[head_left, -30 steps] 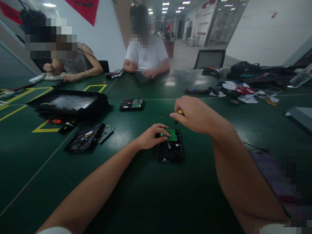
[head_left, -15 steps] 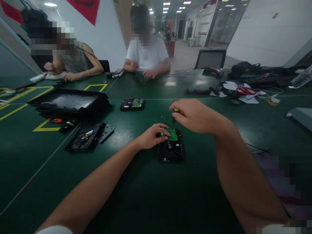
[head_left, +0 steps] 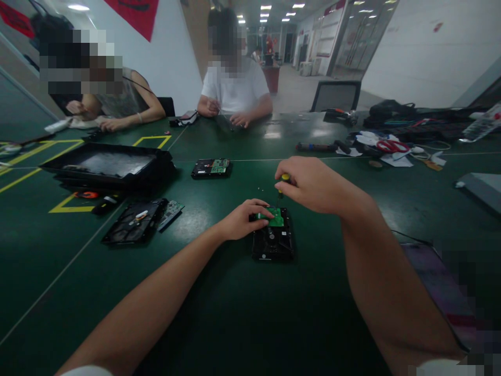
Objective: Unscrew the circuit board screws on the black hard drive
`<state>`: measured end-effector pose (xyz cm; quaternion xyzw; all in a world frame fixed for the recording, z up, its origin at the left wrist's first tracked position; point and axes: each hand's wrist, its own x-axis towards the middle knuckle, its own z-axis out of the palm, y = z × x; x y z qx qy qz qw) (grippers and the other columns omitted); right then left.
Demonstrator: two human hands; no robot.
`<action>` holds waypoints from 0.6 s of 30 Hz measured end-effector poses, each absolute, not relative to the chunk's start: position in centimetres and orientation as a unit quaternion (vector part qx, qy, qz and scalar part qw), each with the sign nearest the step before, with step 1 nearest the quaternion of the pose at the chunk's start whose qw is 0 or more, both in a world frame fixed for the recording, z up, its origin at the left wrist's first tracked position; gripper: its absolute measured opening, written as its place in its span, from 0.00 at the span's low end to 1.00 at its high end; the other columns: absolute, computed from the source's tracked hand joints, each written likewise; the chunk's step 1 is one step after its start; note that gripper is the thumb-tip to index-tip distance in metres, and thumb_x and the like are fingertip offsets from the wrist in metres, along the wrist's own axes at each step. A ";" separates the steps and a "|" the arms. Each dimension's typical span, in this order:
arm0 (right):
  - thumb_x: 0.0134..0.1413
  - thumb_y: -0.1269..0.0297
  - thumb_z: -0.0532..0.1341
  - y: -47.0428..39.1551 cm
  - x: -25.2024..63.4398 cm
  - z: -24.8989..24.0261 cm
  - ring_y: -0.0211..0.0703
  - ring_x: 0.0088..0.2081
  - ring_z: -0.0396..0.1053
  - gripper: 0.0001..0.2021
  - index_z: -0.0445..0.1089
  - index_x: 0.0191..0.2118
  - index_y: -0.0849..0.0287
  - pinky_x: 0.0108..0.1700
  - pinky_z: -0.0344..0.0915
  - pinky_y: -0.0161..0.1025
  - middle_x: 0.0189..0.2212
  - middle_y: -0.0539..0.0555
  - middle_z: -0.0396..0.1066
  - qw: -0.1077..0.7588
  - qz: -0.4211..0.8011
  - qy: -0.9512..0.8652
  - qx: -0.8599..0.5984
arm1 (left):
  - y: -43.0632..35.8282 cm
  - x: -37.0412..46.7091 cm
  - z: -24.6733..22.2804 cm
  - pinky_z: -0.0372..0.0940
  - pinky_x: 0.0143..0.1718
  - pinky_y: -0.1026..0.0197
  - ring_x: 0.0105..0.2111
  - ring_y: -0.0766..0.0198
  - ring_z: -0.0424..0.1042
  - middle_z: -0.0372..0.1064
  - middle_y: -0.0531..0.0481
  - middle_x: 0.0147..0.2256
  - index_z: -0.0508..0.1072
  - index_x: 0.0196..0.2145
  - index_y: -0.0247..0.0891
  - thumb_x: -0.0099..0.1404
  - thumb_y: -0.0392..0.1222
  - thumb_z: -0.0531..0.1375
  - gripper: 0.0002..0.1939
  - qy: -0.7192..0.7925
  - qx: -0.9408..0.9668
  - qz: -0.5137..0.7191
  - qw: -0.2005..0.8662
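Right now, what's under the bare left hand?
The left hand rests on a flat green circuit board on a black, rectangular hard drive. Some of the board and the drive's upper left edge are covered, so I can't see what's there.

Nothing can be read — the red banner [head_left: 141, 20] is marked, but too blurred to make out.

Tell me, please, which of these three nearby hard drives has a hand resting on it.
The hard drive with the bright green board, under the left hand; no hand touches the drive beyond it or the leftmost one.
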<state>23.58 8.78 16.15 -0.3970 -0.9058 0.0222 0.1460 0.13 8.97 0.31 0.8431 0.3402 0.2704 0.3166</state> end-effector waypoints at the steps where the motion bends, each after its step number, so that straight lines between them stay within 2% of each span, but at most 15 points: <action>1: 0.63 0.63 0.61 8.8 23.6 16.1 0.47 0.38 0.71 0.09 0.76 0.40 0.62 0.42 0.59 0.41 0.38 0.59 0.78 0.145 0.019 -0.904 -0.403 | 9.0 0.1 0.3 0.60 0.65 0.41 0.62 0.50 0.66 0.68 0.45 0.59 0.80 0.51 0.47 0.71 0.40 0.65 0.12 0.339 0.843 0.271 0.317; 3: 0.62 0.61 0.63 8.8 23.6 16.1 0.47 0.39 0.71 0.09 0.76 0.38 0.62 0.43 0.59 0.41 0.37 0.58 0.77 0.147 0.017 -0.901 -0.408 | 9.0 0.1 0.2 0.60 0.65 0.41 0.62 0.51 0.66 0.68 0.45 0.59 0.80 0.51 0.47 0.71 0.40 0.65 0.12 0.336 0.844 0.272 0.317; 6: 0.62 0.64 0.63 8.9 23.4 15.9 0.48 0.41 0.72 0.07 0.76 0.42 0.61 0.43 0.59 0.41 0.40 0.58 0.78 0.159 0.021 -0.901 -0.403 | 9.1 0.0 0.0 0.60 0.66 0.41 0.62 0.51 0.66 0.68 0.45 0.60 0.80 0.51 0.47 0.71 0.40 0.65 0.12 0.339 0.844 0.270 0.316; 9: 0.64 0.64 0.62 8.9 23.3 15.9 0.46 0.39 0.72 0.06 0.76 0.40 0.60 0.42 0.58 0.40 0.39 0.56 0.78 0.156 0.030 -0.905 -0.395 | 9.0 0.0 0.0 0.60 0.66 0.41 0.62 0.51 0.66 0.68 0.45 0.60 0.80 0.51 0.47 0.71 0.41 0.65 0.12 0.340 0.844 0.270 0.314; 13: 0.67 0.61 0.60 8.7 23.0 16.1 0.45 0.37 0.72 0.10 0.77 0.38 0.60 0.41 0.58 0.39 0.36 0.56 0.79 0.154 0.046 -0.908 -0.387 | 9.0 0.1 0.1 0.59 0.66 0.42 0.62 0.51 0.66 0.68 0.45 0.59 0.80 0.51 0.47 0.71 0.41 0.65 0.12 0.338 0.844 0.271 0.316; 18: 0.64 0.70 0.55 8.6 22.7 16.3 0.47 0.42 0.74 0.13 0.78 0.43 0.63 0.44 0.60 0.39 0.42 0.60 0.80 0.145 0.041 -0.911 -0.383 | 8.9 0.2 0.3 0.59 0.66 0.42 0.62 0.51 0.66 0.67 0.44 0.60 0.80 0.51 0.47 0.71 0.41 0.64 0.12 0.346 0.840 0.267 0.321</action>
